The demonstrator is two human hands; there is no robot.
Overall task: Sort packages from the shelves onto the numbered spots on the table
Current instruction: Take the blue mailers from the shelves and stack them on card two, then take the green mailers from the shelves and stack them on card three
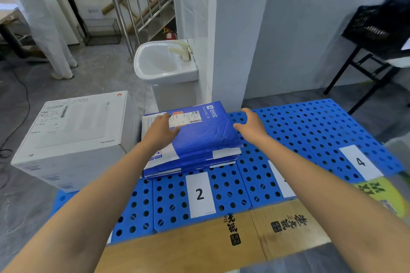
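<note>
Mailers (pixel 204 139) stacked at the table's (pixel 310 131) far edge run lengthwise away, left hand (pixel 162 132) flat on top, right hand (pixel 253 126) spread beside, perhaps touching.

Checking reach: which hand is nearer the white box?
Left. The left hand is over the blue mailer stack beside the white box; the right hand is beyond the stack's right edge.
</note>
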